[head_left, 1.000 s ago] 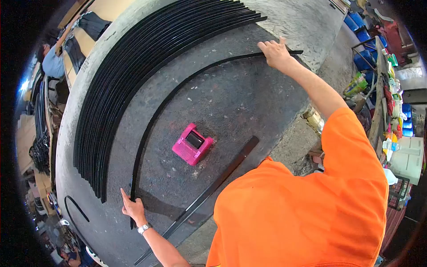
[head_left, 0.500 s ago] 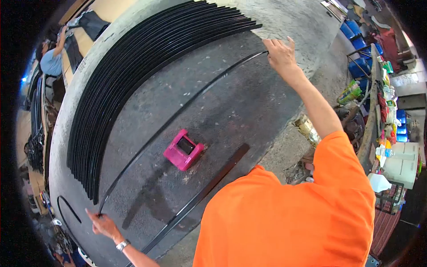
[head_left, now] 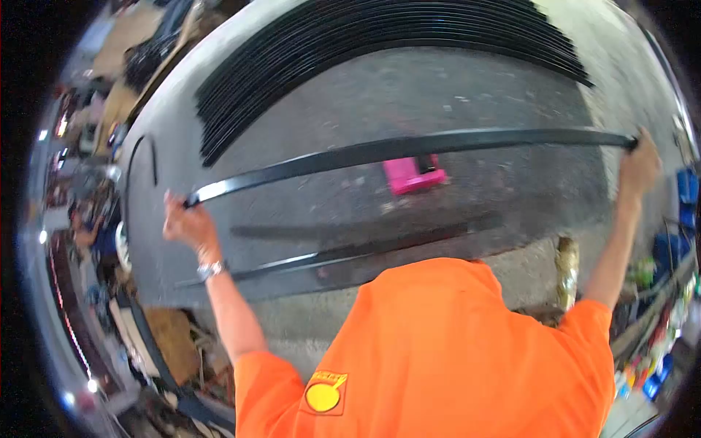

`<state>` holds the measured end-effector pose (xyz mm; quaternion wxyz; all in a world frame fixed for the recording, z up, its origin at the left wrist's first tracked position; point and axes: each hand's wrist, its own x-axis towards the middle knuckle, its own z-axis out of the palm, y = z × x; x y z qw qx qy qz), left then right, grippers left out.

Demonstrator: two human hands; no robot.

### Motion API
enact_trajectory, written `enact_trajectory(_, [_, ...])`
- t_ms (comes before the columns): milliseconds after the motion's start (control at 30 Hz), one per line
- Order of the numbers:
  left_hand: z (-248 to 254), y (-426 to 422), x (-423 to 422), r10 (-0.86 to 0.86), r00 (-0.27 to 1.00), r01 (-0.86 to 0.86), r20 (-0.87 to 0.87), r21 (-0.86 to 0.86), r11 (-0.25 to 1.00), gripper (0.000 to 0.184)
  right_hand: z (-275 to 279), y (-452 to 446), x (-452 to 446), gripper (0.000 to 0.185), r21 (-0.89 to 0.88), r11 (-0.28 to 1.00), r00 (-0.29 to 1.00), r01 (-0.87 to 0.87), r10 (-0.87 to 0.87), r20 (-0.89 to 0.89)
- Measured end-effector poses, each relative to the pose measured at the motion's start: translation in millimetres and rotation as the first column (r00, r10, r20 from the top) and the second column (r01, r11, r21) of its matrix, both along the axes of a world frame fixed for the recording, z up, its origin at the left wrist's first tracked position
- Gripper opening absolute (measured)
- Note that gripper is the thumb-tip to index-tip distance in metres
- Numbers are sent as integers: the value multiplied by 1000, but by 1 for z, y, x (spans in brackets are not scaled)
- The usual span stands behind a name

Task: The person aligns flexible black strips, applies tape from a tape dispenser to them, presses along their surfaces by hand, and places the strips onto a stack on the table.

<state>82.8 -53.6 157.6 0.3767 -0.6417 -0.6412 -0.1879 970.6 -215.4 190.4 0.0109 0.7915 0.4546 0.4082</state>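
Observation:
A long black strip is stretched between my two hands above the dark work table. Its left end is pinched in my left hand, on the side of the wrist with a metal watch. My right hand grips the other end, at the far right. Under the strip lies a pink object with a dark insert, partly covered by it. A row of similar black strips lies side by side along the far side of the table.
Another dark strip lies along the near table edge. At the left is a curled black cord. Blue containers and assorted goods stand on the right. A person is in the left background.
The view has turned, so the table appears rotated. Both hands have brought the strip round from a steep slant to nearly level across the view, its broad face now showing.

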Motion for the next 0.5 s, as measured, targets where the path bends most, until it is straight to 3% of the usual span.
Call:
enact_trajectory(300, [-6,-7,11,-118,985,122,126,-28,992,62,5,-1,6,47,-17,1000,1000,2,-2,21])
enact_trajectory(333, [-5,-6,13,-145,977,155,157,-55,986,59,4,0,6,48,-29,999,999,-16,15,-40])
enact_trajectory(400, [-4,-3,11,-149,963,202,225,-234,951,58,-4,11,7,48,-46,998,988,-42,34,-152])
enact_trajectory(500, [0,14,9,-139,957,253,255,-496,831,60,-4,35,-4,51,-239,970,951,-49,-28,-308])
